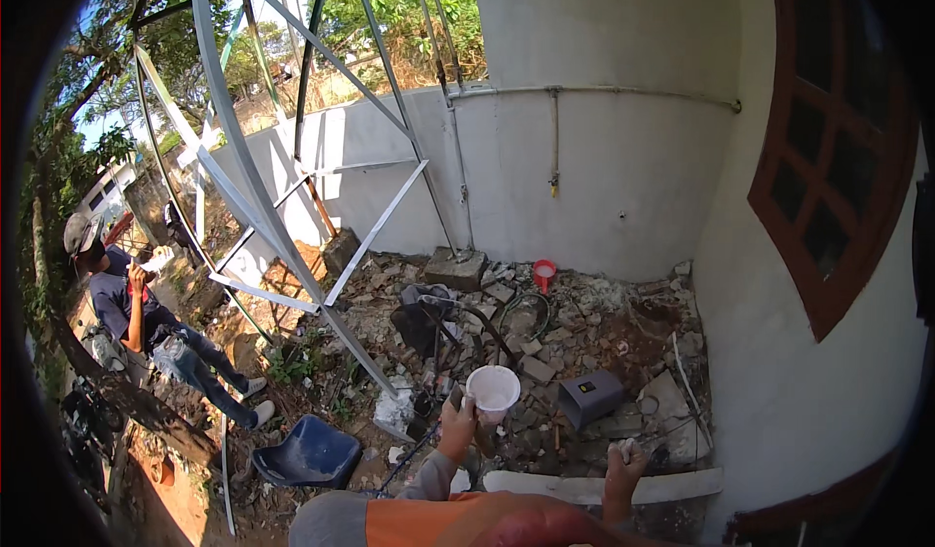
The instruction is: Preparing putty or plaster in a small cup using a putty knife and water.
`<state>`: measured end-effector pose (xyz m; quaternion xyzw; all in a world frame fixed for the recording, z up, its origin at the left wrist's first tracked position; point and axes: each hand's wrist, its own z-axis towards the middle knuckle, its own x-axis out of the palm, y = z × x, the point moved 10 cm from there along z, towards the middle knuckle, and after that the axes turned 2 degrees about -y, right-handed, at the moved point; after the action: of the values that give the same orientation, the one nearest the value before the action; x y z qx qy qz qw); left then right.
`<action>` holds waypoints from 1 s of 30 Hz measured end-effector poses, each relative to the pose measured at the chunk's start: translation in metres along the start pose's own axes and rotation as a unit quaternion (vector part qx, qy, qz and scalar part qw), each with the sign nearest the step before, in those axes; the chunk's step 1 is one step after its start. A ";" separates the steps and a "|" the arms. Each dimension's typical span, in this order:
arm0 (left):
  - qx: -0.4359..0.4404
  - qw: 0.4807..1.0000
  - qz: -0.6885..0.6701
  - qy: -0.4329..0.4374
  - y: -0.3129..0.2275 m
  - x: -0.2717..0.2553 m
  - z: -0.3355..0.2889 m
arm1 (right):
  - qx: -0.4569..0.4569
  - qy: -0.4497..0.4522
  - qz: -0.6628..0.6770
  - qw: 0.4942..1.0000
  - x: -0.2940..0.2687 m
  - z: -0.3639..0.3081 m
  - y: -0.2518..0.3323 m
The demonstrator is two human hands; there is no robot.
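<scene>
A small white plastic bucket hangs in front of me, its open mouth facing up. My left hand is closed at the near left side of its rim, with the thumb up against the edge. What lies inside the bucket is too unclear to name. Farther right, my right hand is raised with its fingers curled into a fist. Whether anything is inside that fist cannot be seen. Both forearms are bare below grey and orange clothing.
Metal tower legs rise at the left. A blue plastic seat, a grey box, a red dipper and a long pale board lie on rubble. A capped person stands far left. Walls enclose the back and right.
</scene>
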<state>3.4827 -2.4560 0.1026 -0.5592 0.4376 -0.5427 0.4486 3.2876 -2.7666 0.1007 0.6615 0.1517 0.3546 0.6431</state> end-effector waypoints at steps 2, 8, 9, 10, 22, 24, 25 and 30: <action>-0.020 1.000 -0.012 -0.002 0.004 0.001 0.001 | -0.020 0.009 0.026 0.999 0.000 0.001 0.004; 0.030 0.996 0.079 0.006 -0.008 0.008 -0.001 | 0.019 -0.031 0.019 0.999 -0.017 0.004 -0.003; -0.040 0.999 0.010 -0.005 0.005 0.006 -0.002 | 0.020 -0.044 0.003 0.999 -0.020 0.004 -0.003; -0.025 1.000 0.001 -0.012 0.003 0.005 -0.003 | 0.021 -0.034 -0.012 0.999 -0.020 0.004 -0.002; -0.033 0.999 -0.027 -0.028 0.007 0.003 -0.006 | 0.027 -0.021 0.043 0.998 -0.015 0.002 0.018; -0.004 0.999 -0.014 -0.037 -0.002 0.003 -0.006 | 0.032 -0.023 0.033 0.999 -0.015 0.001 0.023; 0.014 1.000 -0.013 -0.021 -0.008 0.005 -0.007 | 0.039 -0.028 0.041 0.998 -0.015 0.001 0.024; -0.037 0.996 -0.035 -0.076 -0.002 -0.010 -0.008 | 0.026 -0.042 0.052 0.997 -0.025 0.001 0.034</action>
<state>3.4740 -2.4465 0.1020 -0.6299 0.4019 -0.4980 0.4402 3.2622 -2.7885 0.1260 0.6995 0.0988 0.3552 0.6121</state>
